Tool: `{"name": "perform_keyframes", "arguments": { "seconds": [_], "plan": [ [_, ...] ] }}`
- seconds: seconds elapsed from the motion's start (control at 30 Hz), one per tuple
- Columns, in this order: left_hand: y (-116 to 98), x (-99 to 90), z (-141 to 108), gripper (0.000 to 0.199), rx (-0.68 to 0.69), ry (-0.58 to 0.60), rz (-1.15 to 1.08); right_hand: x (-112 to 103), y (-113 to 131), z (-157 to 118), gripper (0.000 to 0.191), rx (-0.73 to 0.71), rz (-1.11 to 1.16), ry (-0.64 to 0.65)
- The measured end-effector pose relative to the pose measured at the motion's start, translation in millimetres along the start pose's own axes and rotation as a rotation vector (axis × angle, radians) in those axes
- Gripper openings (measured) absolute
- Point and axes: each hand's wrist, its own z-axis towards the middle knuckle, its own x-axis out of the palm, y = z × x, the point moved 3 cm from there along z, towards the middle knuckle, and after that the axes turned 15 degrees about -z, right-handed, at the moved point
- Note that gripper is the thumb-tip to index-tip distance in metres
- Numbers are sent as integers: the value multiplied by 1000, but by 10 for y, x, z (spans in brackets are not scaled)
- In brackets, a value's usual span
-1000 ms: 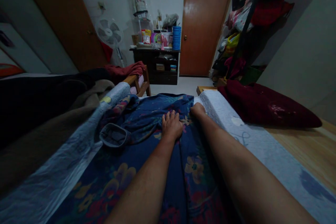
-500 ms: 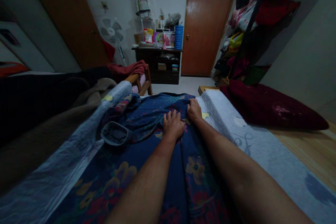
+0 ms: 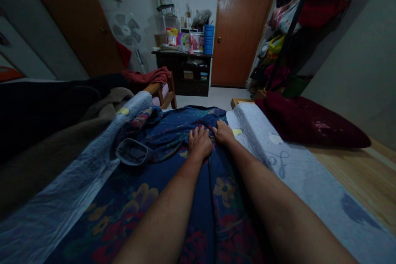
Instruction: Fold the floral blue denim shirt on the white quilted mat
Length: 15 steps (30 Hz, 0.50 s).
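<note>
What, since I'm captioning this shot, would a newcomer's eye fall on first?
Most likely the blue flowered garment across the foreground, with the left hand and right hand resting near its far end. After that, the maroon cushion at right and the brown door behind.

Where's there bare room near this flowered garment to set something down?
The pale sheet is bare between the right forearm and maroon cushion, as is the wood bordering both. It's crowded left, with dark cloth, and mid-sheet, where left hand and right hand rest on the garment.

Cursive lettering point(image 3: 278, 164), seemingly “Lo”, on pale sheet point(image 3: 312, 196)
</note>
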Motion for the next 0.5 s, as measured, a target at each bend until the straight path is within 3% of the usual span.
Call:
{"name": "perform_keyframes", "arguments": {
  "seconds": [0.2,0.37,0.5],
  "plan": [
    [22,-45,22,42,32,-30,-87,-40,95,-375,57,25,27,61],
    [45,-105,58,36,57,-166,-225,-82,139,-758,57,-14,78,62],
    [55,-210,-56,35,74,-224,-283,-120,170,-1031,61,-6,97,74]
  ]
}}
